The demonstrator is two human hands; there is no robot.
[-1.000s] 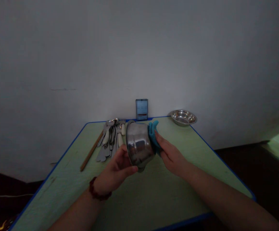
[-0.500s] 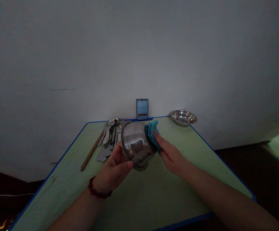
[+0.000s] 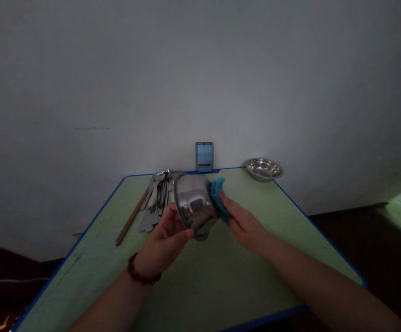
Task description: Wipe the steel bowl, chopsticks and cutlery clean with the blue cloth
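Left hand (image 3: 162, 244) is clamping the tilted steel bowl (image 3: 194, 205) to present its side — right hand (image 3: 245, 227) is seemingly pinching a teal cloth (image 3: 217, 198) against it, with cutlery (image 3: 157, 200) lying behind the grip.

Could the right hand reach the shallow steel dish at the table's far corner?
Probably yes: nothing visible stands between the right hand and the steel dish, though it now presses a blue cloth to a steel bowl.

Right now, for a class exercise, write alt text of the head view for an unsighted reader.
A left hand holds a tilted steel bowl while a right hand presses a blue cloth to it, above a green table; cutlery and a steel dish lie beyond.
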